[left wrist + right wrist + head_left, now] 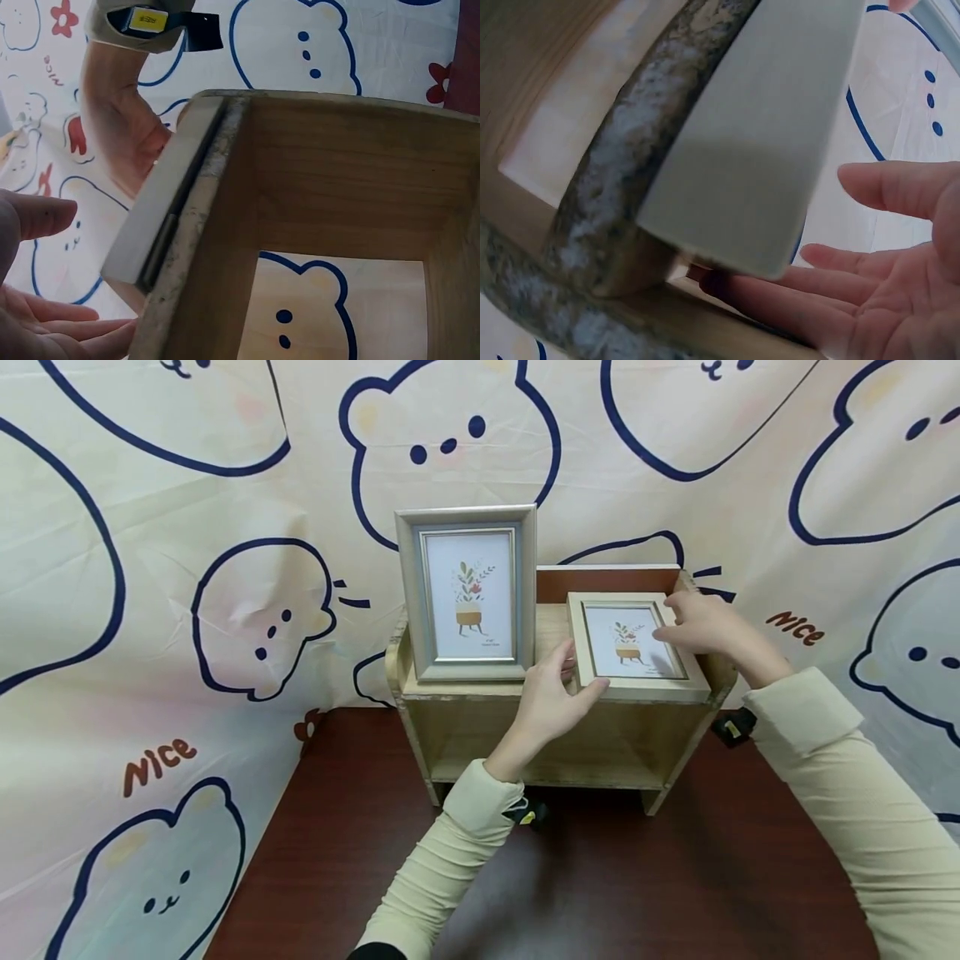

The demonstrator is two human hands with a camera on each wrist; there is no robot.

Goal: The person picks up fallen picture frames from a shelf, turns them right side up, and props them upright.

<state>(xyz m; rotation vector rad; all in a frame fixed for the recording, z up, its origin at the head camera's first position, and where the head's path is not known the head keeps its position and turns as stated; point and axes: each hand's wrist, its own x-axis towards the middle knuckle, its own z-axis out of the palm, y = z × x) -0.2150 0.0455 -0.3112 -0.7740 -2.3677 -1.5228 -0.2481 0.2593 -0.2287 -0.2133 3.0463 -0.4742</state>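
A small cream picture frame point(630, 691) with a potted-plant print lies flat on the top board of a wooden shelf point(480, 718). My left hand point(551, 693) is at its left side and near corner. The left wrist view shows that hand's thumb point(45, 216) held away from the frame's edge point(165, 202), the other fingers reaching toward it. Over its right side, my right hand point(705, 625) has its fingers by the far right corner. In the right wrist view its fingers point(802, 296) extend along the frame's end, thumb apart.
A larger silver-grey picture frame point(411, 602) with a similar print stands upright on the shelf's left half. The shelf has an open compartment below and stands on a dark red-brown table point(360, 860). Behind hangs a cloth point(247, 510) printed with cartoon bears.
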